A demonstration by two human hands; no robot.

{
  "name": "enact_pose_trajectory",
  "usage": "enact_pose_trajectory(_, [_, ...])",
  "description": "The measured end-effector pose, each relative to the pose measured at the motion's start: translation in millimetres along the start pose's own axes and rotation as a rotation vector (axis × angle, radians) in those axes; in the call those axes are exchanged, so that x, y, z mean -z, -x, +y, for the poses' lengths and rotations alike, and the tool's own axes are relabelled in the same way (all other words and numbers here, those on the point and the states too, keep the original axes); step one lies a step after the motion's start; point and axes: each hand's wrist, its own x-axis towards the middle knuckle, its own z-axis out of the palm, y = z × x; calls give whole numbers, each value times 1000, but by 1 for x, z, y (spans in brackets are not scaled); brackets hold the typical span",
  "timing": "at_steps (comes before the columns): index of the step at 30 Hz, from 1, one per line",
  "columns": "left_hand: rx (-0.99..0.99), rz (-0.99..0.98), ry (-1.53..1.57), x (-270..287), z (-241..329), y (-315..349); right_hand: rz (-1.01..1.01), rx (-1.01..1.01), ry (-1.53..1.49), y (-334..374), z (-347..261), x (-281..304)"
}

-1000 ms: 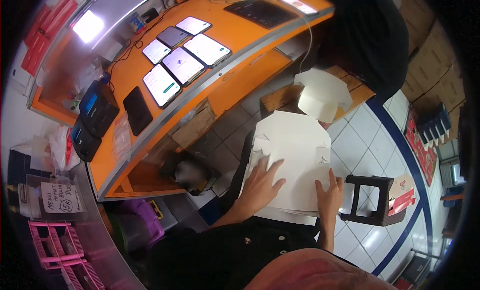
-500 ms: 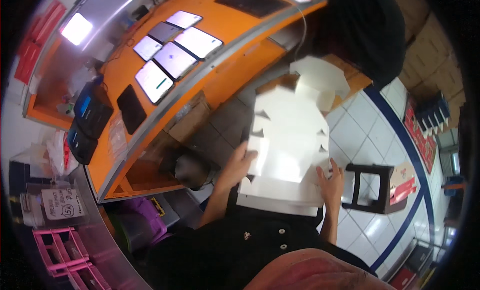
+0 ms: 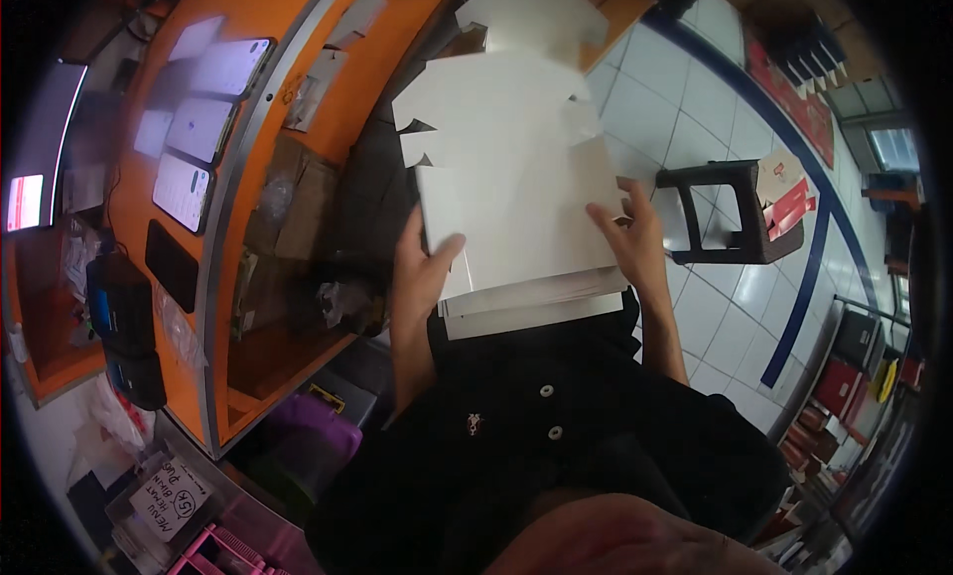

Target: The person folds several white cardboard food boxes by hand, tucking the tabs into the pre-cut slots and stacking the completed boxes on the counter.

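White floor tiles (image 3: 710, 322) with a dark blue stripe (image 3: 800, 302) spread along the right, and an orange bench (image 3: 258, 4) with a metal edge runs down the left. On that bench lie several phones with lit screens, the nearest a pale-screened phone (image 3: 183, 191), then a dark phone (image 3: 173, 265) and a black device (image 3: 119, 307). Below the bench top sit cardboard pieces (image 3: 303, 203), and nearer the person a purple plastic item (image 3: 330, 423), a clear container (image 3: 139, 535) bearing a handwritten note, and a pink rack (image 3: 233, 555). Midway between bench and stool, a white card sheet (image 3: 506, 158) with notched sides lies over the person's lap, more pale sheets (image 3: 541, 312) showing beneath its near edge. Left hand (image 3: 422, 267) grasps its left edge, thumb on top and the other fingers along the side. Right hand (image 3: 635, 237) has its thumb over the right edge and its index finger apart from it; whether these fingers grip, I cannot tell. Close to that hand stands a dark stool (image 3: 717, 210), red and beige packaging (image 3: 789, 203) by its far side. Another white card piece (image 3: 541, 19) is partly covered by the sheet's far edge.
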Motion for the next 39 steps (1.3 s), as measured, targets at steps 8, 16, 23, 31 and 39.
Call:
enact_pose_trajectory(8, [-80,-119,-770,-8,-11,7,-279,299,370,6,1,-10])
enact_pose_trajectory(16, [-159,-196,-1112,-24,1,2,-325,332,831,5,8,-23])
enact_pose_trajectory(23, [-442,-64,-1446,-53,-37,11,-347,481,1096,-2,7,-26])
enact_pose_trajectory(31, [-517,82,-1121,-52,0,1,-317,454,927,-3,14,-23])
enact_pose_trajectory(39, [-172,-25,-528,-110,-26,-34,-158,390,623,25,11,-16])
